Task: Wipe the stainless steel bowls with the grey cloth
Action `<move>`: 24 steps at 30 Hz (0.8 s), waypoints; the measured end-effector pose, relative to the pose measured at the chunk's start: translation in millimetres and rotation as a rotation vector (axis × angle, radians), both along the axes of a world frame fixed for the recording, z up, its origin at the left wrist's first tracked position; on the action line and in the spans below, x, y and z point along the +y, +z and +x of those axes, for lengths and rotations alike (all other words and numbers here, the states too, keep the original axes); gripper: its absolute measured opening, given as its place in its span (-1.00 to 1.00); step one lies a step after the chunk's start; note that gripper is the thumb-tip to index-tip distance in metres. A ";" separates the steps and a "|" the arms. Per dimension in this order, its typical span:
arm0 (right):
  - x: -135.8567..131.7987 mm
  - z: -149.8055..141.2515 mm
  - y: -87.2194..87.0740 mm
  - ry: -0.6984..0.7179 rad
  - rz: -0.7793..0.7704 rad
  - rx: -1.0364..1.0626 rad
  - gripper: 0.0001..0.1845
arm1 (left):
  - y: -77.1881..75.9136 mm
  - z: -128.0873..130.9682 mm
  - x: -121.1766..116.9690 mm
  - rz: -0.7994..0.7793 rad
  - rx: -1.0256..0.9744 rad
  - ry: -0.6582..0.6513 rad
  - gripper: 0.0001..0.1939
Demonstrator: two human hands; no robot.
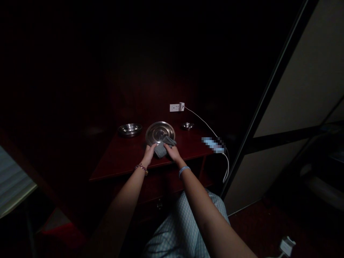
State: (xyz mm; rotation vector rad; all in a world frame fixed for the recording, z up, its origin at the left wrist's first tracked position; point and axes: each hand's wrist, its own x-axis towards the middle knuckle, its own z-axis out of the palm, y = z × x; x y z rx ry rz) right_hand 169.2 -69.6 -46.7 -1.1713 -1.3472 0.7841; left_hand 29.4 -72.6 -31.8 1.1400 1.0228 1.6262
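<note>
Okay, L hand (149,154) sits at near rim of steel plate (160,132), fingers curled down, can't tell if it's a firm grip or just touching. R hand (172,152) is closed on grey cloth (161,148), fingers over its top edge; cloth bunched btwn both hands, lying on plate's near part, w/ a corner sticking out to the R. Plate's tilted up a bit, looks like its near edge is held by the hands rather than lying flat on the top, prob. why the far rim catches the light. Beaded bracelet (142,168) on L wrist, pale blue wristband (184,171) on R.

Beyond: steel bowl (129,129) to the L, small steel dish (187,125) to the R, both apart from plate on dark red wooden cabinet top (120,165). Behind, white wall socket (174,107) w/ white charger (182,106), its white cable (204,122) running R to a pixelated-out device (213,144) at the cabinet's edge, looped down over the side, prob. just because socket's there. No brand or writing legible anywhere. Checked trousers (182,225) below, sliding door frame (268,96) at R.
</note>
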 end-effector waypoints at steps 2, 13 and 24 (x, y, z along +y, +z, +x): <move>0.3 -0.7 0.1 -0.010 0.013 -0.002 -0.67 | -0.7 -0.8 1.4 -0.001 -0.011 0.020 -0.69; -4.0 -0.5 3.9 0.003 -0.004 -0.037 -0.65 | -7.0 -5.4 8.9 0.005 -0.015 0.089 -0.69; -6.1 1.5 7.2 -0.026 -0.049 0.021 -0.62 | -2.6 -0.7 0.3 -0.003 -0.044 -0.055 -0.70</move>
